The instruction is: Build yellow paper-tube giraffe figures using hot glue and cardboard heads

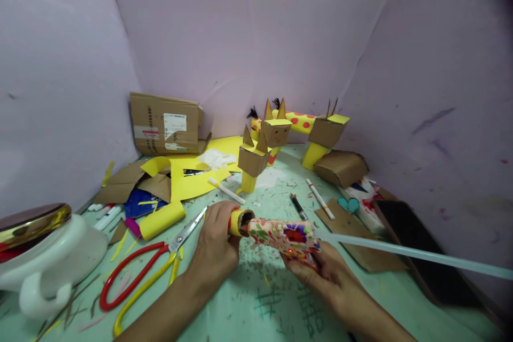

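My left hand (218, 240) is wrapped round a yellow cardboard tube (237, 223), its open end facing right. In my right hand (320, 272) is a glue gun (276, 232) covered in flowery paper, with a small red light lit. Its nozzle points left into the mouth of the tube; whether it touches the inside I cannot tell. A long translucent glue stick (417, 257) sticks out of the gun's back to the right. Just beyond my hands stands a cardboard animal head on a yellow neck (249, 183).
Red-and-yellow scissors (172, 248) lie left of my left hand, near a yellow paper roll (162, 220) and a white teapot-like vessel (80, 248). Spotted cardboard animals (300, 122) stand at the back. Markers (320, 199), a cardboard piece (360, 240) and a phone (425, 246) lie to the right.
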`<state>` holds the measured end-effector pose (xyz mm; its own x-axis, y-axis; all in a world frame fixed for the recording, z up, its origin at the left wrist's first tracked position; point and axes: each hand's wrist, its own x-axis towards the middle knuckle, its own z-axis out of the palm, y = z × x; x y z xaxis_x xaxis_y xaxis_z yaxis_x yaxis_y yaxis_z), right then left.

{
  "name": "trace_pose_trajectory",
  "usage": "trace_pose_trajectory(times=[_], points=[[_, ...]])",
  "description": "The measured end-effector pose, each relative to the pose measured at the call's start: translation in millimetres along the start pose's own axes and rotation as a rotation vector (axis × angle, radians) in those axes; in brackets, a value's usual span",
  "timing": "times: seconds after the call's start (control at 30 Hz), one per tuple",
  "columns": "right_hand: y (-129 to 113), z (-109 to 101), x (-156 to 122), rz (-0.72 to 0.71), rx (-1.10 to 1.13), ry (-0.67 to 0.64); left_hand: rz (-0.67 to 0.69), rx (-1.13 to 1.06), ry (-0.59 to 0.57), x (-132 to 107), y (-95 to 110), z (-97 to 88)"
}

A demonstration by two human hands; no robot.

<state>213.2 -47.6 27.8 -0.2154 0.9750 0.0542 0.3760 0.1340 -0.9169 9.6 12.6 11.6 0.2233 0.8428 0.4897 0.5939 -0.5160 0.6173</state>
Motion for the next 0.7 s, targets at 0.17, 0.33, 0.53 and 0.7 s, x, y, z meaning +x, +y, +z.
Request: trace_pose_trajectory(times=[0.17, 0.33, 0.53, 0.7], points=[[-3, 0, 1, 0.017, 0.004, 0.008, 0.014, 0.012, 0.022, 0, 0, 0.8], [-9, 0, 1, 0.018, 0.030, -0.037, 0.013, 0.015, 0.016, 0, -1, 0.1], [-5, -1, 2, -0.008, 0.015, -0.027, -0.026, -0.010, 0.021, 1, -3, 0.0], [3, -3, 2, -0.012, 0.001, -0.027, -0.056, -0.032, 0.011, 2, -1, -1.6]])
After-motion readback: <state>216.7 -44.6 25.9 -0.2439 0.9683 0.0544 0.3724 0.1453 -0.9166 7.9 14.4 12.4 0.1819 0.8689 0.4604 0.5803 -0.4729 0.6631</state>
